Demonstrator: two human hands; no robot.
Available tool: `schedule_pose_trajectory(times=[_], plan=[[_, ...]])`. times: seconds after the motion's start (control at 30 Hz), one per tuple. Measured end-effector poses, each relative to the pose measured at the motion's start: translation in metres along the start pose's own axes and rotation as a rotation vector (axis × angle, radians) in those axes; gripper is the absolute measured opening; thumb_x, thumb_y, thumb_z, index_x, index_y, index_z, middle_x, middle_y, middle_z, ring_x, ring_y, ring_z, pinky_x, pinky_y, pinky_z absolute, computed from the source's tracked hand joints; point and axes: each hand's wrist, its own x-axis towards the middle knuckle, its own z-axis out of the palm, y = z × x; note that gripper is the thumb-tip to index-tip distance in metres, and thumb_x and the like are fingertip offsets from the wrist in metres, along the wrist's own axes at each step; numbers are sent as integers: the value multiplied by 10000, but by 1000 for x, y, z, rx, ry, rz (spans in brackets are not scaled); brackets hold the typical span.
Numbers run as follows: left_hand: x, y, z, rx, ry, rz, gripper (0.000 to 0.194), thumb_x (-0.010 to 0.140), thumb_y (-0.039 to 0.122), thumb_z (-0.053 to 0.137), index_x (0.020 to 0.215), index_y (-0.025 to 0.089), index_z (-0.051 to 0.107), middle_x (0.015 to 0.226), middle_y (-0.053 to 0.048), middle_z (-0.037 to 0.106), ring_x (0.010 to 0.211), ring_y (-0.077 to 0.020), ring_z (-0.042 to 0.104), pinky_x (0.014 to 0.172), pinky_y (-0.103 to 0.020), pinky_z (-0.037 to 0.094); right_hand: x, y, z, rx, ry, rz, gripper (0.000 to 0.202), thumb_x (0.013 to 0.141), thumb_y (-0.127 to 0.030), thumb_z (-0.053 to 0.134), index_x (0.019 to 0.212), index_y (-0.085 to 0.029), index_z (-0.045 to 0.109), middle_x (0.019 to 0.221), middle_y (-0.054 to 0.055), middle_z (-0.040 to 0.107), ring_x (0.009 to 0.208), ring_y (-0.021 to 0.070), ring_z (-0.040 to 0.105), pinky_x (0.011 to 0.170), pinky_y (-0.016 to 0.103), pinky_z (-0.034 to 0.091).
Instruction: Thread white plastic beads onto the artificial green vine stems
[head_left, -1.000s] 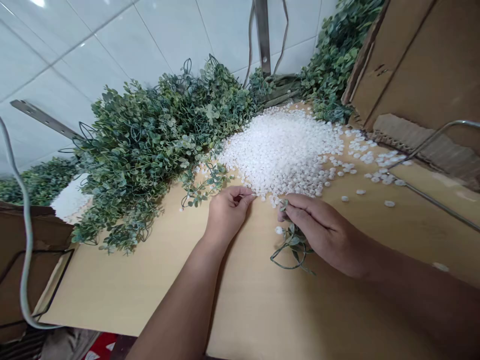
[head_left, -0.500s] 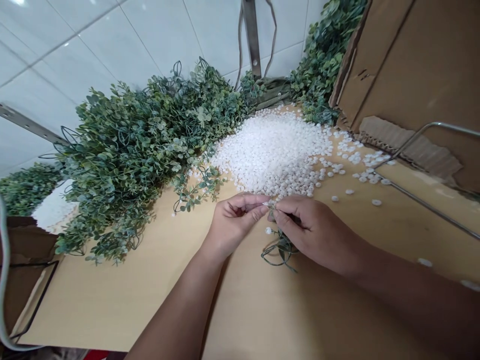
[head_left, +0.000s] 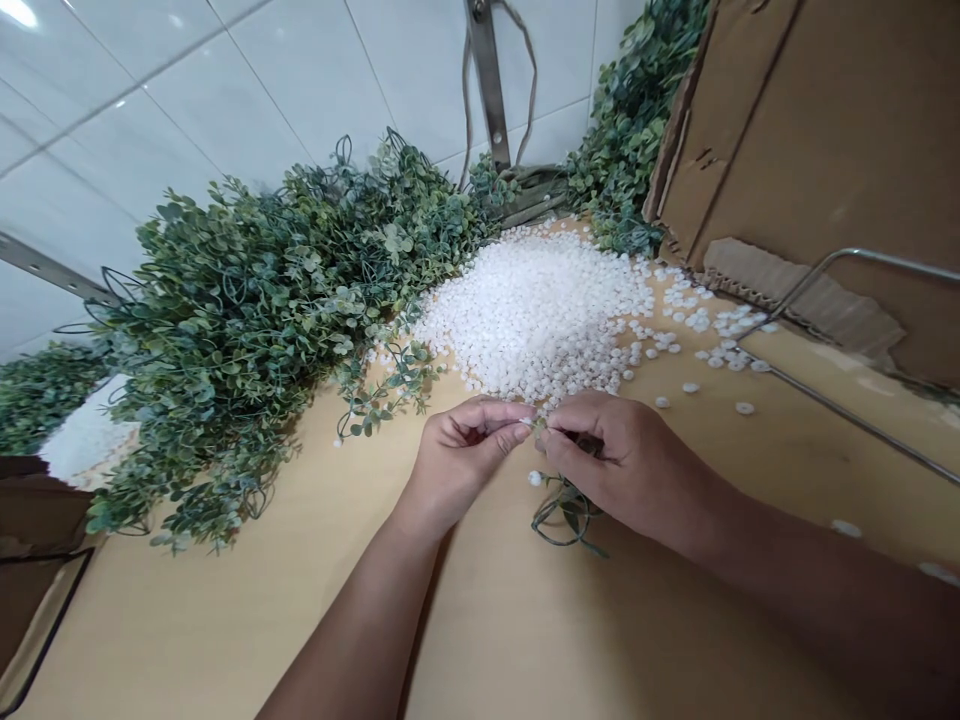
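Fingertips nearly touching, both hands meet just in front of a heap of small white pieces (head_left: 536,305). My left hand (head_left: 461,450) pinches a small white piece (head_left: 528,421) between thumb and forefinger. A green sprig (head_left: 574,512) is gripped by my right hand (head_left: 619,445); its looped stem and leaves hang below the fingers. One white piece (head_left: 535,478) shows on the sprig, left of the right thumb. The exact contact between the pinched piece and the sprig's tip is too small to tell.
A large pile of green foliage (head_left: 247,320) lies at the left and back. Cardboard (head_left: 840,150) stands at the right, with a bent metal rod (head_left: 840,400) before it. Loose white pieces (head_left: 744,408) lie on the wooden table (head_left: 300,600). A tiled wall (head_left: 300,70) rises behind.
The view has shifted slightly, so the background sits a little further left and lower. Both hands keep their pinch, and the fingertips have drawn closer around the white piece and sprig.
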Motion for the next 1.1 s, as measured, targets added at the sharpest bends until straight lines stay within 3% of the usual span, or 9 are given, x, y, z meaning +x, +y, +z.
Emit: schedule_pose_trajectory(times=[1.1], plan=[[0, -2, 4, -21, -41, -24, 140, 572, 218, 765, 683, 150, 712, 658, -20, 690, 622, -105, 609, 689, -233, 511, 2, -1, -4, -42, -66, 97, 284, 706, -189, 429, 473, -186, 267, 473, -46, 298, 474, 80, 334, 465, 238, 228]])
